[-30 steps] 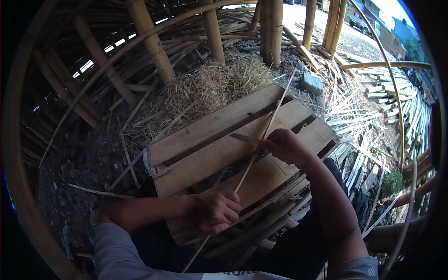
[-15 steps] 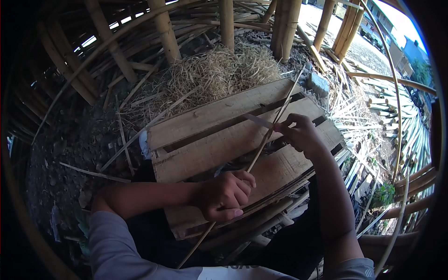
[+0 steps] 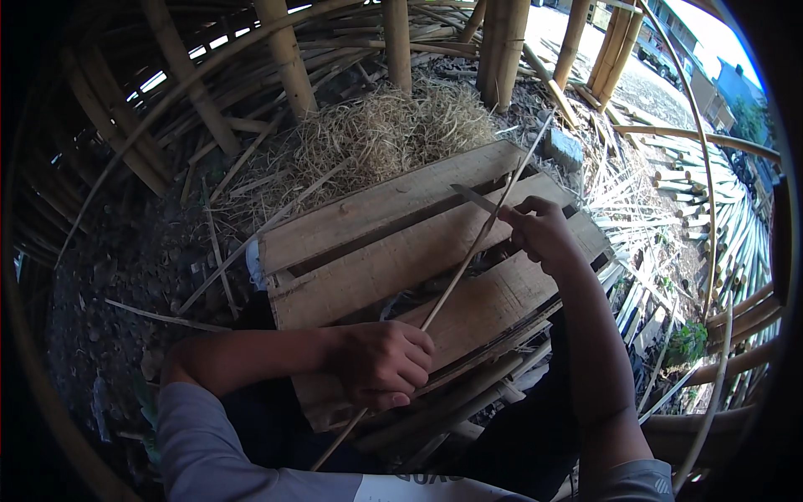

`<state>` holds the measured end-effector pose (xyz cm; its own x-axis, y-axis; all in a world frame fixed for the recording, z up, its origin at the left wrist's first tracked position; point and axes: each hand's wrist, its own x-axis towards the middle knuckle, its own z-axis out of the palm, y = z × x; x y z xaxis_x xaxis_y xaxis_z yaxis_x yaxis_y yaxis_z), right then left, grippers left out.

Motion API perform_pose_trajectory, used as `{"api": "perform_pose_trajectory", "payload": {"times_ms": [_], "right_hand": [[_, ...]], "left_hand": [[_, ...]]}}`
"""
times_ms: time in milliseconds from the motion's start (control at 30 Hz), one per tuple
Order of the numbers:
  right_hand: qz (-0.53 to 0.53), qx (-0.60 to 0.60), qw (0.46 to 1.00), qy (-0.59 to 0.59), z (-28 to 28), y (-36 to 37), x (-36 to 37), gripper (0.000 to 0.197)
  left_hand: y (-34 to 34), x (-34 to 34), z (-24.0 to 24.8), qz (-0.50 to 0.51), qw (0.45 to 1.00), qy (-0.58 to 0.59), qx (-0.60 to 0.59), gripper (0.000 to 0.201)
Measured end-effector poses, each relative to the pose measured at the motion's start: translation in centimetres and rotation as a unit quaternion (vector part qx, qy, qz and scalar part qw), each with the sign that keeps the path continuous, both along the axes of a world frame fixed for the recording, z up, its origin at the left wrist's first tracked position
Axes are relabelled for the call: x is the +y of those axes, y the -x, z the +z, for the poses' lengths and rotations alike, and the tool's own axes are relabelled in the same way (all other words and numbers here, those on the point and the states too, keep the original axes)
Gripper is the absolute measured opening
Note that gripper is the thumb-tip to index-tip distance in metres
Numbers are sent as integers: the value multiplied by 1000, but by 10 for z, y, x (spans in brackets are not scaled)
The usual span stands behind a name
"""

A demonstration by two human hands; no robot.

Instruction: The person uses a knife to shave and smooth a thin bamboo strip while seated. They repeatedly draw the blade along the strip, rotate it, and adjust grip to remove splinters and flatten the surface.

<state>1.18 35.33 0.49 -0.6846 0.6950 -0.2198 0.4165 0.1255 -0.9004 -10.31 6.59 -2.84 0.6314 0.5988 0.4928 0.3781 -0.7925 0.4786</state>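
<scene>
A long, thin bamboo strip [image 3: 449,293] slants from near my lap up to the far right, across a low table of wooden slats [image 3: 360,270]. My left hand [image 3: 383,366] is closed around its lower part, over the table's near edge. Farther up, my right hand [image 3: 542,232] grips a knife [image 3: 473,197], whose handle is hidden in the fingers. The blade points to the far left and crosses the strip close to the fingers. Whether the right fingers also touch the strip, I cannot tell.
A heap of curly shavings [image 3: 389,130] lies beyond the table. A grey block [image 3: 564,150] sits at its far right corner. Bamboo posts [image 3: 503,54] rise behind. Cut bamboo poles [image 3: 728,226] and loose strips cover the ground at right. A thin bent pole [image 3: 707,167] arcs upward there.
My left hand has shifted slightly left and toward me. My right hand and the knife have moved a little farther away along the bamboo strip.
</scene>
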Motion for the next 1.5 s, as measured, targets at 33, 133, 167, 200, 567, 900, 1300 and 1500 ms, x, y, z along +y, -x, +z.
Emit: {"api": "perform_pose_trajectory", "payload": {"times_ms": [33, 133, 167, 200, 567, 900, 1300, 1500], "right_hand": [[-7, 15, 1000, -3, -4, 2, 4, 32], [14, -5, 1000, -7, -6, 4, 5, 34], [20, -13, 1000, -8, -5, 4, 4, 34], [19, -15, 1000, -16, -4, 4, 4, 34], [-56, 57, 979, -190, -13, 17, 24, 28], [19, 7, 1000, -19, -1, 7, 17, 39], [54, -60, 997, 3, -14, 8, -7, 50], [44, -29, 999, 5, -23, 7, -39, 42]], "left_hand": [[-2, -4, 0, -2, 1000, 2, 4, 36], [0, -10, -3, -5, 998, 55, 7, 33], [-1, -10, -5, -1, 999, 44, -31, 32], [-3, -9, -9, 3, 997, 34, -69, 32], [-1, -4, 18, 20, 983, 57, -174, 43], [8, 1, 21, 17, 976, 110, -188, 42], [-17, 1, -7, -6, 995, 64, -80, 38], [-23, -1, 11, -18, 996, 82, 41, 30]]}}
